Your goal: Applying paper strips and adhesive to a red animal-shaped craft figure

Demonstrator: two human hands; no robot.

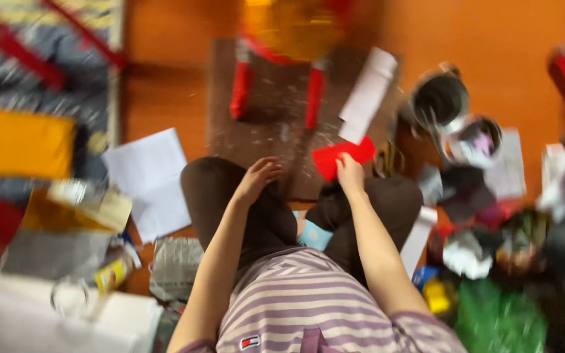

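The right hand [350,171] pinches a red paper [343,157] above the brown board [276,117], while the left hand [256,178] rests open on the knee [214,180].

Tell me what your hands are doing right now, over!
Right hand pinching red paper piece, fingers shut on it. Left hand open, resting on left knee. White paper roll lies just beyond the red piece; picture blurred.

yellow-labelled container [114,273], lying lower left | small red-white-blue label [250,342], bottom of striped shirt
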